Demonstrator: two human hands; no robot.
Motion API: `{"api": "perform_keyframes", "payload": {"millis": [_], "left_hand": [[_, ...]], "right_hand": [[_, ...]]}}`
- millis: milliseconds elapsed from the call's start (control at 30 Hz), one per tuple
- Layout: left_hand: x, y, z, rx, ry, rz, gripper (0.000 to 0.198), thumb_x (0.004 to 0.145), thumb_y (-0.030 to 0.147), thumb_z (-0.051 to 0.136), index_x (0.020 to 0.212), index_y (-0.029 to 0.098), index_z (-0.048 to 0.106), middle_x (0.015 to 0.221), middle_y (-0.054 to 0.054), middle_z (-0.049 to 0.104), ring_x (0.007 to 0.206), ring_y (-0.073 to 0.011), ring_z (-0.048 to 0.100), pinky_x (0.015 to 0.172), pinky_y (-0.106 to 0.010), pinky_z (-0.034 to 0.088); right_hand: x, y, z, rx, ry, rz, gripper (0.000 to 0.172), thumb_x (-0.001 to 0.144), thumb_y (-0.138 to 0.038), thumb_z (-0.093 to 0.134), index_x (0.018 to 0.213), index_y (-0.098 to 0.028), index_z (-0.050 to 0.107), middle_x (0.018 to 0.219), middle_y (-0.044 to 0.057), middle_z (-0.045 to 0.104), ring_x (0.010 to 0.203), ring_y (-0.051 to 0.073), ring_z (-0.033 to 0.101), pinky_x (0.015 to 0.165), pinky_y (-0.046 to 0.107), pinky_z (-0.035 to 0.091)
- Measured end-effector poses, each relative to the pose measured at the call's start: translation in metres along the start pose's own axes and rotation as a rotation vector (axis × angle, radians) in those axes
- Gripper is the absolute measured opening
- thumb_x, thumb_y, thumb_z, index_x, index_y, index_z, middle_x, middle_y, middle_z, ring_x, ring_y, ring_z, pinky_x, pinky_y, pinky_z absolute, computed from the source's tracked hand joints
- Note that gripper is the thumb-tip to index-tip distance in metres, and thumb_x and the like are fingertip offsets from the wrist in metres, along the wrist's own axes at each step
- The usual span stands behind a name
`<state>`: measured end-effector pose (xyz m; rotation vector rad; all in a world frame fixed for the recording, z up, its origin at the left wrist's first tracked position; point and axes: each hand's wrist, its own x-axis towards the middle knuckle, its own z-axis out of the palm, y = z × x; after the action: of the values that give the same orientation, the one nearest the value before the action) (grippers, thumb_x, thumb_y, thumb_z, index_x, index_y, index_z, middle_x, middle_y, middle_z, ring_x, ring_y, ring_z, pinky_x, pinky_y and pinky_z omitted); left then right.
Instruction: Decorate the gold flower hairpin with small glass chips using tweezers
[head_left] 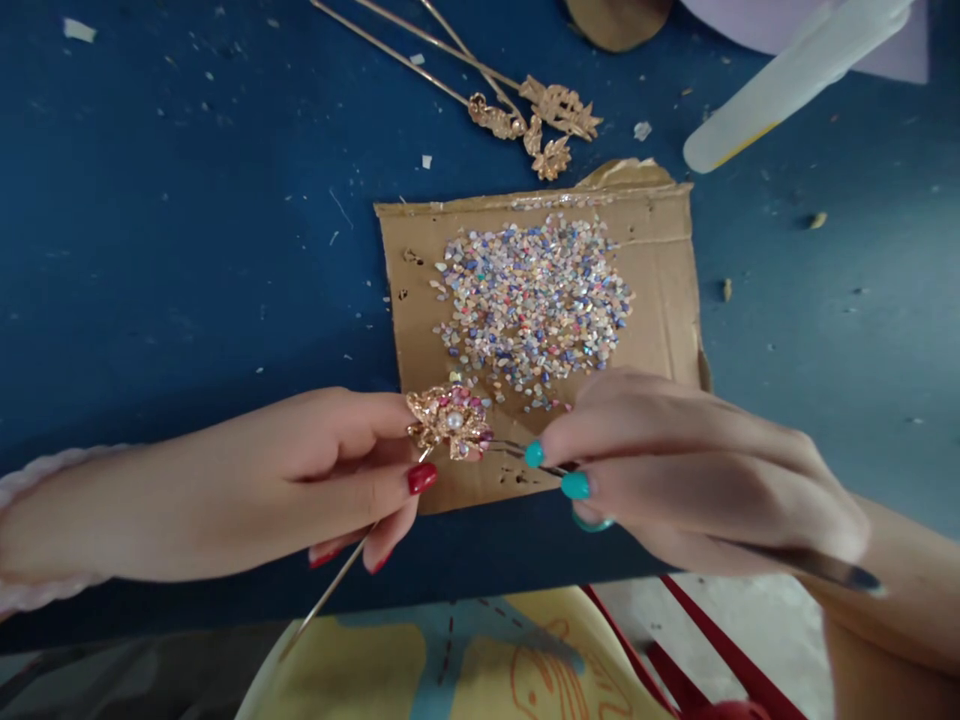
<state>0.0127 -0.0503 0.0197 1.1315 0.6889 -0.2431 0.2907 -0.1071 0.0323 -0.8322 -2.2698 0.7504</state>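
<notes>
My left hand (330, 470), with red nails, pinches a gold hairpin (442, 425) by its flower head. A white pearl sits at the flower's middle, with pink and purple bits along its upper and right petals. The hairpin's long stem slants down to the left below my fingers. In my right hand (660, 460), with turquoise nails, is a pair of metal tweezers (555, 468), their tips at the right edge of the flower. Whether the tips hold a chip is too small to tell. Just beyond both hands lies a pile of small multicoloured chips (536, 300).
The chips lie on a piece of cardboard (664, 300) on the blue table (187, 250). Behind it are several more gold hairpins (559, 105). A white translucent tube (795, 90) lies at the upper right, near a lilac sheet (750, 25). Scraps dot the table.
</notes>
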Motion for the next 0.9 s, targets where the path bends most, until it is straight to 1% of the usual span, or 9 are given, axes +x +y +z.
{"api": "perform_keyframes", "payload": {"millis": [100,200,333,433,533,633,767,833,900], "left_hand": [[-0.0005,0.0005,0.0008,0.000,0.011,-0.006,0.023,0.101,0.031,0.053,0.080,0.021,0.058,0.068,0.004,0.069,0.048,-0.0073,0.052,0.046,-0.014,0.042],[-0.0002,0.0007,0.0015,-0.004,0.013,-0.006,0.025,0.101,0.032,0.053,0.079,0.021,0.058,0.067,0.004,0.069,0.048,-0.0072,0.052,0.046,-0.014,0.042],[0.0012,-0.0002,0.0017,0.012,0.021,-0.006,0.028,0.103,0.032,0.049,0.078,0.021,0.058,0.067,0.004,0.068,0.048,-0.0070,0.052,0.047,-0.014,0.042],[0.0012,-0.0015,0.0012,0.009,0.015,0.004,0.029,0.103,0.033,0.050,0.078,0.022,0.057,0.067,0.005,0.068,0.048,-0.0067,0.050,0.046,-0.013,0.042],[0.0005,-0.0020,0.0005,0.015,0.012,0.002,0.030,0.104,0.035,0.050,0.078,0.021,0.057,0.066,0.004,0.068,0.048,-0.0075,0.051,0.046,-0.014,0.043],[0.0002,-0.0012,0.0001,0.023,0.015,-0.006,0.030,0.104,0.034,0.049,0.078,0.021,0.058,0.067,0.003,0.069,0.048,-0.0076,0.053,0.047,-0.014,0.044],[0.0008,-0.0003,0.0003,0.032,0.021,0.000,0.029,0.103,0.034,0.050,0.078,0.021,0.058,0.066,0.004,0.068,0.048,-0.0073,0.052,0.046,-0.014,0.043],[0.0012,-0.0007,0.0004,0.033,0.023,0.008,0.029,0.102,0.033,0.052,0.077,0.021,0.059,0.065,0.004,0.068,0.047,-0.0071,0.052,0.045,-0.013,0.043],[0.0012,-0.0013,0.0005,0.035,0.023,0.016,0.029,0.102,0.033,0.052,0.077,0.021,0.059,0.065,0.005,0.068,0.047,-0.0069,0.052,0.045,-0.013,0.043]], "right_hand": [[-0.0023,-0.0019,-0.0004,-0.017,-0.023,0.022,0.013,0.101,-0.007,0.052,0.108,-0.018,0.054,0.110,0.006,0.074,0.096,0.011,0.073,0.093,0.029,0.063],[-0.0038,-0.0022,-0.0012,-0.019,-0.042,0.023,0.012,0.101,-0.011,0.055,0.110,-0.019,0.054,0.113,0.006,0.074,0.099,0.012,0.072,0.096,0.028,0.062],[-0.0036,-0.0029,-0.0020,-0.032,-0.036,0.027,0.012,0.102,-0.011,0.055,0.110,-0.020,0.055,0.113,0.005,0.074,0.100,0.011,0.073,0.097,0.028,0.062],[-0.0026,-0.0029,-0.0028,-0.028,-0.045,0.038,0.012,0.103,-0.010,0.053,0.109,-0.020,0.055,0.113,0.005,0.075,0.100,0.010,0.072,0.097,0.028,0.062],[-0.0014,-0.0009,-0.0044,-0.018,-0.058,0.002,0.008,0.104,-0.013,0.051,0.108,-0.018,0.056,0.112,0.007,0.075,0.100,0.011,0.072,0.098,0.030,0.062],[-0.0008,0.0015,-0.0062,0.003,-0.066,-0.024,0.007,0.105,-0.014,0.050,0.107,-0.017,0.056,0.112,0.009,0.075,0.099,0.012,0.072,0.094,0.030,0.064],[-0.0015,0.0012,-0.0071,-0.018,-0.070,0.015,0.009,0.105,-0.016,0.049,0.108,-0.020,0.056,0.111,0.006,0.075,0.099,0.012,0.074,0.098,0.030,0.063],[-0.0023,0.0003,-0.0074,-0.025,-0.080,0.027,0.010,0.105,-0.016,0.049,0.109,-0.021,0.056,0.112,0.005,0.075,0.101,0.012,0.074,0.100,0.030,0.062],[-0.0027,-0.0005,-0.0081,-0.021,-0.093,0.020,0.011,0.105,-0.016,0.048,0.110,-0.020,0.057,0.114,0.006,0.074,0.102,0.011,0.073,0.099,0.029,0.062]]}}
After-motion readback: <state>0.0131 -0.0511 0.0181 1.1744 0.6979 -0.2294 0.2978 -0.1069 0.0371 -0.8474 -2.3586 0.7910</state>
